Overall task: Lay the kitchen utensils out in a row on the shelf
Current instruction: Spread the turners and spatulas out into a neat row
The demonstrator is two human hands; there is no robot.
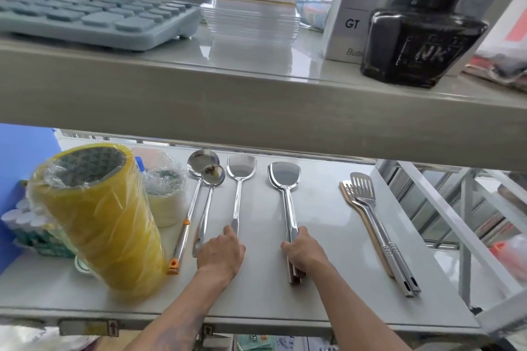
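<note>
On the lower white shelf (319, 236) steel utensils lie with their heads pointing away from me. From the left: a big ladle (202, 161) with orange handle fittings, a smaller ladle (213, 173) overlapping it, then a steel turner (241, 168). My left hand (221, 253) covers the end of that turner's handle. My right hand (303, 251) grips the handles of a stacked pair of turners (284, 174), one with a brown grip. Farther right, a stack of slotted turners (362, 189) lies at a slant.
A tall wrapped stack of yellow tape rolls (97, 214) leans at the shelf's left, with a smaller wrapped roll (166, 196) behind. The upper shelf (256, 111) overhangs, carrying a calculator (97, 8), clear plastic sheets (252, 8), a white box and an ink bottle (422, 28).
</note>
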